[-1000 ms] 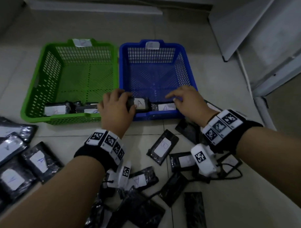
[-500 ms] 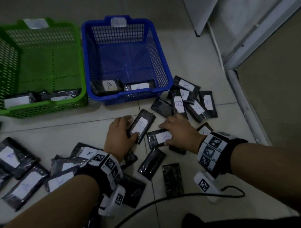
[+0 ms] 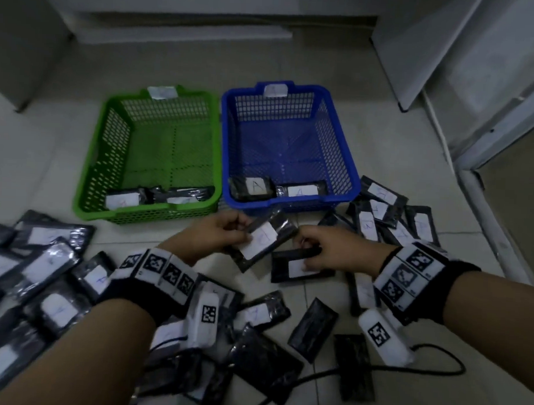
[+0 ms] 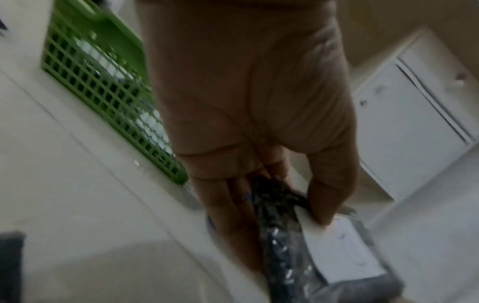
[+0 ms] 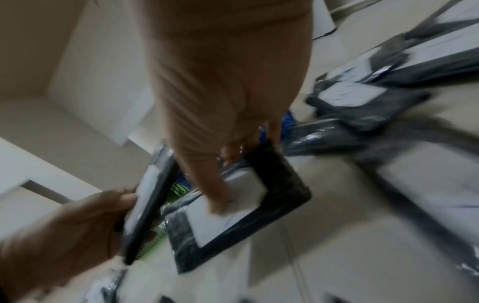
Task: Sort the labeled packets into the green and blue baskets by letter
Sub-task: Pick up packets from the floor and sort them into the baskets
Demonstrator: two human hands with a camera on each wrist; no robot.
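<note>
Since half a second ago: we have lifted two packets off the floor (image 3: 377, 300); left hand (image 3: 219, 235) pinching one packet (image 3: 263, 240), right hand (image 3: 333, 251) gripping the other packet (image 3: 297, 265), before the baskets.

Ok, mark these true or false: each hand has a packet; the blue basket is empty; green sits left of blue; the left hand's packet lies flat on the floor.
1. Each hand has a packet: true. The left hand grips one packet, the right hand another packet.
2. The blue basket is empty: false, two packets lie at its near wall.
3. The green basket sits left of the blue: true.
4. The left hand's packet lies flat on the floor: false, it is lifted and tilted.
</note>
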